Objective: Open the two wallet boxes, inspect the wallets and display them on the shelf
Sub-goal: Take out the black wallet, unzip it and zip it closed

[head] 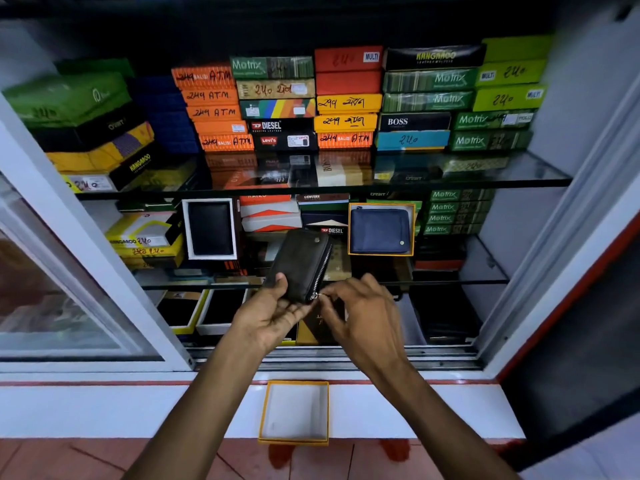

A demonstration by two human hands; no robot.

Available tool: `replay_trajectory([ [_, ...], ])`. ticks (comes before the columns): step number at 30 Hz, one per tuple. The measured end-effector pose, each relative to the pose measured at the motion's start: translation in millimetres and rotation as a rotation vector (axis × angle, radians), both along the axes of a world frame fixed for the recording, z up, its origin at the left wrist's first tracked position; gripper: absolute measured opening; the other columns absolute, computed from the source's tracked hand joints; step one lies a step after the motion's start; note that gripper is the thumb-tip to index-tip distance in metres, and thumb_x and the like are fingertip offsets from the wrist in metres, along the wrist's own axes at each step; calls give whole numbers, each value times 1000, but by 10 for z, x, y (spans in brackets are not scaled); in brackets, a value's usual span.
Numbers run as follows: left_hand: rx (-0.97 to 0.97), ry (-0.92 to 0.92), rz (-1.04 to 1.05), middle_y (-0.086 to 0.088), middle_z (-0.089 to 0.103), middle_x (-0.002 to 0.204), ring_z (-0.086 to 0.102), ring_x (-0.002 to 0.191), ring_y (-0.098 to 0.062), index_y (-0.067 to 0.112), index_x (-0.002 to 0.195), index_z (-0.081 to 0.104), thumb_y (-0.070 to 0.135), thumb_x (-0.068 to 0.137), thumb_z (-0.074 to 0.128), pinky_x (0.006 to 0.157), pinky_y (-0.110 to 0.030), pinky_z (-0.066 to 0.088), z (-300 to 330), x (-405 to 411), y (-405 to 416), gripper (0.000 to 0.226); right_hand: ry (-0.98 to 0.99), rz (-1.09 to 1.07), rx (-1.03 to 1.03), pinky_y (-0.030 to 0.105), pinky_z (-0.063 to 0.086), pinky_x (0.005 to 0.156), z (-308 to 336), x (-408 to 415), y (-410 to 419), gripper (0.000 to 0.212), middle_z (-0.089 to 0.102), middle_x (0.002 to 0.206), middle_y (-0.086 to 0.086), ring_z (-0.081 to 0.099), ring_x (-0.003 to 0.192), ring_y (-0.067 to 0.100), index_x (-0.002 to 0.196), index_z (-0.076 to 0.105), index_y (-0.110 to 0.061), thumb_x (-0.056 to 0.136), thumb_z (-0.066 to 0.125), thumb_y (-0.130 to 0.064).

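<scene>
You were checking the zip on the black wallet.

Your left hand [268, 315] cradled the black zip wallet [300, 265] by its lower corner, just below the blue wallet [380, 231] displayed in its yellow-edged box; your right hand [360, 311] pinched the zipper pull [316, 295]. It looked light, soft and slightly slick, best gripped across the flat faces. The empty box [294, 412] sat on the ledge below.

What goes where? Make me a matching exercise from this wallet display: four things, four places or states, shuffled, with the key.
Things:
1. black zip wallet
2. blue wallet
3. empty yellow-edged box
4. BOSS box

Places or states:
A. upright in a yellow-edged box on the middle shelf
B. on the white ledge below the cabinet
C. stacked on the top glass shelf
D. held in the left hand, right hand at its zipper

Pairs: 1-D, 2-A, 3-B, 4-C
</scene>
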State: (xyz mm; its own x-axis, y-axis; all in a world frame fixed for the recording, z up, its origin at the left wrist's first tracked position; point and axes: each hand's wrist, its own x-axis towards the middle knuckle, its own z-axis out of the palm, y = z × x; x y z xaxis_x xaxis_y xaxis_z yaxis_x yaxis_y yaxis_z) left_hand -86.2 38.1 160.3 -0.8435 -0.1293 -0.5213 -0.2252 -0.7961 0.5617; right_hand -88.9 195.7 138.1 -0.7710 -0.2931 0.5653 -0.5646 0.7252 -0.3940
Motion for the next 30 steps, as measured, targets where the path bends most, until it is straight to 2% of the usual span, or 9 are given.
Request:
replay_trajectory([
  [4,-103,26,-42,-17,67,99,64,92,-30,9,97,56,18,96,49,65,-49,60,-87,91,-45,11,93,-76,91,36,45,75,119,-152,143,19,70,97,-12,57,90,19,100,66,-32,94,52,-42],
  [8,-291,81,-148,-8,74,96,74,81,-22,14,107,61,16,95,51,67,-41,61,-126,226,-210,15,134,-79,151,36,38,75,245,-342,395,22,70,97,-14,55,90,18,102,66,-34,97,48,-44],
  [14,-490,150,-488,-12,69,123,69,104,-21,7,122,61,13,85,59,84,-38,59,26,320,-394,38,71,190,113,35,34,76,413,-527,375,23,68,91,-22,47,87,10,93,69,-35,92,50,-48],
  [17,-504,166,-620,-14,68,124,67,109,-22,5,125,61,14,82,62,85,-32,59,83,349,-360,44,-35,396,114,30,31,79,429,-638,269,28,64,92,-25,42,90,5,93,70,-36,88,48,-54],
  [21,-522,165,-734,-15,69,121,67,106,-21,3,123,62,14,86,61,85,-33,56,119,364,-205,38,-86,619,108,24,41,80,356,-712,53,17,69,94,-13,48,89,8,92,76,-28,86,64,-38],
  [23,-511,142,-720,-13,70,117,68,100,-20,6,119,66,19,81,65,83,-34,56,94,396,-154,40,-226,623,21,22,44,77,275,-760,64,12,73,93,-7,56,86,5,93,76,-27,84,71,-34],
  [26,-507,99,-614,-13,71,116,70,96,-20,8,117,66,24,77,66,79,-37,59,62,458,-167,44,-563,462,-378,26,49,69,136,-712,245,14,77,85,3,67,79,11,96,74,-30,84,71,-37],
  [28,-515,76,-522,-12,72,114,71,94,-22,7,117,65,25,77,66,77,-39,59,33,485,-228,44,-820,330,-620,27,53,60,88,-616,383,31,78,80,5,69,70,17,98,74,-18,90,58,-42],
  [30,-529,68,-459,-11,72,111,70,92,-22,8,116,66,26,78,67,77,-40,59,9,500,-283,42,-1044,302,-678,25,55,51,74,-477,484,46,77,75,6,68,57,17,99,73,-8,94,48,-45],
])
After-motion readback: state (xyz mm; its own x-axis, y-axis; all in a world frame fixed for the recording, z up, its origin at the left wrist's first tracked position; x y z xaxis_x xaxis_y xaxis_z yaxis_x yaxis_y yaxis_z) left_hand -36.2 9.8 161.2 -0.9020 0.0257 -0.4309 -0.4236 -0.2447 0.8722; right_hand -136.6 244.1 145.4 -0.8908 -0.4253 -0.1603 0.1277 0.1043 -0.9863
